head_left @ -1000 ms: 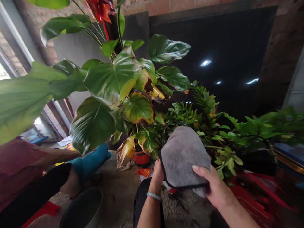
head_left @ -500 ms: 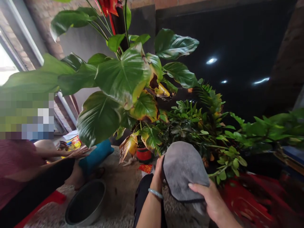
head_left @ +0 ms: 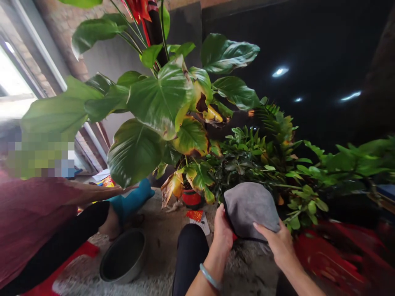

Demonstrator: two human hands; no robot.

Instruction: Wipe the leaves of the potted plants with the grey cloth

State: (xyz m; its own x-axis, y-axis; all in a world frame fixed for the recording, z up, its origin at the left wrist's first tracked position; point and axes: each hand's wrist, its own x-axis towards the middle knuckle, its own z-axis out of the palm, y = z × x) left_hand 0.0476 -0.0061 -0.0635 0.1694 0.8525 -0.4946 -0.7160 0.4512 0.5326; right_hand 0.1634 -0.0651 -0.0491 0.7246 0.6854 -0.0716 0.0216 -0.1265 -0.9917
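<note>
Between my two hands is a grey, rounded piece of soft-looking fabric with a dark edge point(head_left: 251, 207); its exact kind I cannot make out. My left hand point(head_left: 224, 228), a pale bangle point(head_left: 210, 276) on its wrist, grips the left edge, its fingers partly behind the fabric. At the lower right, my right hand point(head_left: 277, 240) holds the piece with the thumb lying on top and the other fingers hidden beneath. The piece is tilted above the floor, to the right of my dark-trousered knee point(head_left: 191, 250).
A large leafy plant point(head_left: 160, 94) in a red pot point(head_left: 191, 198) stands ahead, with smaller plants point(head_left: 277, 164) to its right. A grey basin point(head_left: 123, 255) sits on the floor at left, beside a seated person point(head_left: 40, 209). Red plastic items point(head_left: 330, 259) lie at lower right.
The view has shifted slightly left. The grey fabric piece now leans back and looks shorter, with both hands still on it. The seated person's arm reaches further forward.
</note>
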